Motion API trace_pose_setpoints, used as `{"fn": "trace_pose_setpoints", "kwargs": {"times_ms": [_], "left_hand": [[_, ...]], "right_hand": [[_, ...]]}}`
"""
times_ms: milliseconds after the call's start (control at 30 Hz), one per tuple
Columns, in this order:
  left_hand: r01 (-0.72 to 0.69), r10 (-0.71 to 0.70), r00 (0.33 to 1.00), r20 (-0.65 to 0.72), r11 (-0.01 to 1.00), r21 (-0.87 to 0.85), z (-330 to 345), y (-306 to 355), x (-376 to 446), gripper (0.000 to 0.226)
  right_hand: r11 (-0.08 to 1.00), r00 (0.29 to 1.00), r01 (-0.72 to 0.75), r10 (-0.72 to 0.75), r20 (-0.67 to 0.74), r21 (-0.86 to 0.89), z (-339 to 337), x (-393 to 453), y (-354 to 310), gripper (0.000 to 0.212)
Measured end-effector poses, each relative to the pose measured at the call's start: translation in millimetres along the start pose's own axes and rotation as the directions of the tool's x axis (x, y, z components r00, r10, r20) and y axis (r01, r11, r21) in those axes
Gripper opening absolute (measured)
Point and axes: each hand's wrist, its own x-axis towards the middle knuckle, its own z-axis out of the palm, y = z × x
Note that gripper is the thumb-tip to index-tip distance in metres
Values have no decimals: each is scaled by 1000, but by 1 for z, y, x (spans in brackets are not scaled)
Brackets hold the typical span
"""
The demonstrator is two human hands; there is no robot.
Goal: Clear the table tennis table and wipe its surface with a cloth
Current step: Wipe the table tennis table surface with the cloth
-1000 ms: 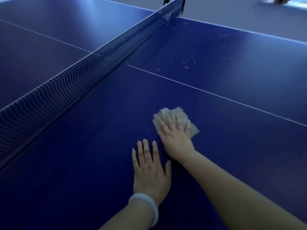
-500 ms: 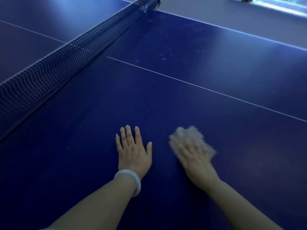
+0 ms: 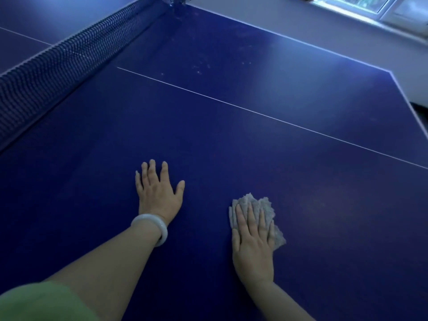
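Note:
The blue table tennis table (image 3: 231, 147) fills the view. A crumpled grey cloth (image 3: 261, 205) lies on it near the bottom centre-right. My right hand (image 3: 252, 242) lies flat on the cloth with straight fingers and presses it to the surface. To its left, my left hand (image 3: 157, 191) rests flat on the bare table, fingers spread, with a white bangle at the wrist. The two hands are well apart.
The net (image 3: 58, 63) runs from the left edge up to its post at the top centre. A white centre line (image 3: 254, 112) crosses the table. Pale specks (image 3: 199, 68) mark the far part. The table's far-right corner (image 3: 391, 72) borders grey floor below a window.
My right hand has slid the cloth to the right and back toward me, away from the left hand. The left hand stays flat on the table. The view has swung right.

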Motion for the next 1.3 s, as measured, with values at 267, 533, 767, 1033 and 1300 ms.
{"fn": "trace_pose_setpoints", "kwargs": {"times_ms": [267,533,767,1033,1300], "left_hand": [[-121,128,992,5,955,-271,-18,-24,-109,68],[-53,44,992,119,996,73,-5,-42,-237,76],[-55,50,997,56,994,95,-1,-46,-239,82],[-25,21,999,30,992,121,6,-43,-238,72],[-21,23,1000,-9,990,142,8,-45,-240,71]], "right_hand": [[999,998,28,-27,-51,25,0,4,7,59],[998,999,37,-39,28,54,-2,6,3,55],[758,757,651,-644,109,-43,16,-112,6,60],[924,984,173,-175,25,-341,-37,-47,144,60],[915,918,391,-396,-34,-99,16,-156,39,68]]}}
